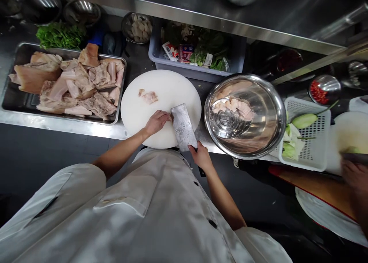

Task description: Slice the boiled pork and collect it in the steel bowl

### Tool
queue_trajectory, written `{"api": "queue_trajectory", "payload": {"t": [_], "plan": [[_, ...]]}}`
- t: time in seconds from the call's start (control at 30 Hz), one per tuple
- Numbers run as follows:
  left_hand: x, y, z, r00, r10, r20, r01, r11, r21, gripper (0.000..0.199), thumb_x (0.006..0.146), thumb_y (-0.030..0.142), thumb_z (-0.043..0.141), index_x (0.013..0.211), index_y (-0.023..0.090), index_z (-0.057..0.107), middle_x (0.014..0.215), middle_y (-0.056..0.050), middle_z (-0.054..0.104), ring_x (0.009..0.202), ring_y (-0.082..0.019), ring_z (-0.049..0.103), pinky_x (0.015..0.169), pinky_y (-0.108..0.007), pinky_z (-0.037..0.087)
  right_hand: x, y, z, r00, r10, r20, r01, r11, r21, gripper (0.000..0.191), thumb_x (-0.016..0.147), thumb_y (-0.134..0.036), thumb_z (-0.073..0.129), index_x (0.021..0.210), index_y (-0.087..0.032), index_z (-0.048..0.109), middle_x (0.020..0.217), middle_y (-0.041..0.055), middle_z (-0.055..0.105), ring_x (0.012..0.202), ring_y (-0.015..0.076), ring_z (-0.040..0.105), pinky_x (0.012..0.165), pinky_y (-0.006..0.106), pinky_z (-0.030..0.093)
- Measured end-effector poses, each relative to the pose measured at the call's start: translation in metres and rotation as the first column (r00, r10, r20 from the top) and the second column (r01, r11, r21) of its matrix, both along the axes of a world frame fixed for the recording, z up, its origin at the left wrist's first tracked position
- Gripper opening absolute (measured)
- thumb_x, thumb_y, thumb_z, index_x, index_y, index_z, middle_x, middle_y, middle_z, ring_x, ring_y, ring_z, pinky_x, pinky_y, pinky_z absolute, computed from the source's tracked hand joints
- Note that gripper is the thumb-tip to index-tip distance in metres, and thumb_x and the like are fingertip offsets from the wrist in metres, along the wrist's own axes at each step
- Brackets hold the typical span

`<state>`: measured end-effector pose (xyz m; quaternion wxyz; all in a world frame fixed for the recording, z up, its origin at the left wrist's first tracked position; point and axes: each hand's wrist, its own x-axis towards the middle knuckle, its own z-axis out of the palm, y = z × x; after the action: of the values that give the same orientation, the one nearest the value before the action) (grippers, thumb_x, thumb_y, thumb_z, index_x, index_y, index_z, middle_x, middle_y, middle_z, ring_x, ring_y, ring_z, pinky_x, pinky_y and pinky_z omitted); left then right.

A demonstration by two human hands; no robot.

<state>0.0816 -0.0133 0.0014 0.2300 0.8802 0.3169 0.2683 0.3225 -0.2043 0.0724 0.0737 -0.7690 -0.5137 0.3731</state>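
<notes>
My right hand (200, 156) grips the handle of a cleaver (184, 126), whose broad, speckled blade lies over the right part of a round white cutting board (132, 119). Close to the blade's left edge is my left hand (158, 121), low over the board with its fingers drawn together. Whatever those fingertips pinch is too small to make out. Farther back on the board lie a few scraps of pale meat (149, 97). To the right stands a large steel bowl (267, 140) with cut meat pieces (237, 108) in it.
A metal tray (31, 99) of big meat pieces (71, 83) sits at left, with green herbs (61, 35) behind. At the back is a grey bin (184, 69) of greens and packets. A white basket (322, 140) and a co-worker's hand (355, 175) are at right.
</notes>
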Motion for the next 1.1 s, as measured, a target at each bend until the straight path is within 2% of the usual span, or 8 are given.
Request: {"api": "queue_trajectory", "payload": {"t": [0.13, 0.27, 0.43, 0.53, 0.73, 0.83, 0.97, 1.1], "plan": [[0.002, 0.004, -0.003, 1.0, 0.006, 0.012, -0.006, 1.0, 0.016, 0.027, 0.106, 0.027, 0.048, 0.112, 0.021, 0.073, 0.109, -0.01, 0.074, 0.1, -0.022, 0.066, 0.092, -0.044, 0.057, -0.007, 0.012, -0.006, 0.999, -0.016, -0.042, 0.016, 1.0, 0.014, 0.022, 0.102, -0.039, 0.053, 0.104, -0.019, 0.061, 0.094, 0.013, 0.074, 0.088, 0.0308, 0.07, 0.076, 0.037, 0.05], [0.001, 0.006, -0.001, 0.999, 0.014, 0.035, -0.015, 0.999, 0.029, 0.026, 0.106, 0.027, 0.049, 0.11, 0.021, 0.074, 0.108, -0.01, 0.074, 0.098, -0.022, 0.066, 0.09, -0.043, 0.057, -0.002, 0.007, -0.009, 0.998, -0.007, -0.07, 0.011, 0.998, 0.054, 0.021, 0.1, -0.039, 0.056, 0.104, -0.019, 0.062, 0.098, 0.0132, 0.075, 0.093, 0.0313, 0.071, 0.08, 0.039, 0.051], [0.002, 0.004, 0.002, 0.999, 0.033, 0.003, -0.033, 0.999, -0.013, 0.029, 0.107, 0.028, 0.045, 0.11, 0.021, 0.073, 0.107, -0.01, 0.074, 0.099, -0.022, 0.066, 0.09, -0.043, 0.057, -0.003, 0.024, -0.018, 0.992, -0.025, -0.122, 0.03, 0.999, 0.038, 0.023, 0.101, -0.042, 0.055, 0.102, -0.02, 0.062, 0.083, 0.0085, 0.072, 0.085, 0.0288, 0.071, 0.077, 0.037, 0.052], [0.002, 0.005, 0.003, 0.999, 0.044, -0.001, -0.044, 0.999, -0.023, 0.029, 0.107, 0.03, 0.046, 0.111, 0.022, 0.073, 0.106, -0.01, 0.074, 0.1, -0.023, 0.066, 0.09, -0.043, 0.057, -0.008, 0.034, -0.023, 0.992, -0.045, -0.116, 0.052, 0.997, 0.056, 0.024, 0.102, -0.042, 0.055, 0.104, -0.019, 0.063, 0.084, 0.0095, 0.073, 0.086, 0.029, 0.071, 0.077, 0.037, 0.052], [0.002, 0.005, 0.001, 0.998, 0.055, 0.012, -0.055, 0.998, -0.014, 0.027, 0.107, 0.029, 0.047, 0.107, 0.022, 0.073, 0.105, -0.009, 0.074, 0.097, -0.022, 0.065, 0.089, -0.043, 0.057, 0.0, 0.006, -0.02, 0.999, -0.025, -0.04, 0.026, 0.999, 0.02, 0.023, 0.101, -0.042, 0.057, 0.102, -0.02, 0.063, 0.094, 0.0123, 0.074, 0.093, 0.0307, 0.071, 0.08, 0.037, 0.052], [0.002, 0.005, 0.001, 0.998, 0.06, 0.0, -0.06, 0.998, -0.012, 0.028, 0.107, 0.03, 0.047, 0.106, 0.022, 0.074, 0.105, -0.009, 0.074, 0.098, -0.022, 0.065, 0.089, -0.043, 0.057, -0.003, 0.016, -0.019, 1.0, 0.008, -0.016, -0.008, 1.0, -0.001, 0.024, 0.103, -0.041, 0.057, 0.104, -0.018, 0.063, 0.099, 0.0136, 0.074, 0.098, 0.0307, 0.071, 0.083, 0.036, 0.051], [0.001, 0.006, 0.003, 0.998, 0.056, -0.012, -0.056, 0.998, -0.019, 0.028, 0.107, 0.029, 0.047, 0.106, 0.021, 0.074, 0.105, -0.01, 0.074, 0.098, -0.022, 0.066, 0.089, -0.043, 0.058, -0.011, 0.037, -0.02, 0.998, 0.05, 0.047, -0.052, 0.998, 0.041, 0.024, 0.104, -0.038, 0.056, 0.107, -0.016, 0.063, 0.105, 0.0167, 0.074, 0.105, 0.0328, 0.07, 0.09, 0.039, 0.049], [0.001, 0.006, 0.002, 0.999, 0.047, -0.015, -0.047, 0.999, -0.014, 0.027, 0.106, 0.028, 0.049, 0.106, 0.021, 0.075, 0.104, -0.009, 0.075, 0.098, -0.023, 0.067, 0.089, -0.044, 0.059, -0.01, 0.015, -0.015, 0.996, 0.064, 0.057, -0.065, 0.997, 0.028, 0.024, 0.104, -0.037, 0.056, 0.113, -0.016, 0.062, 0.106, 0.0159, 0.074, 0.101, 0.0327, 0.07, 0.087, 0.039, 0.049]]}}
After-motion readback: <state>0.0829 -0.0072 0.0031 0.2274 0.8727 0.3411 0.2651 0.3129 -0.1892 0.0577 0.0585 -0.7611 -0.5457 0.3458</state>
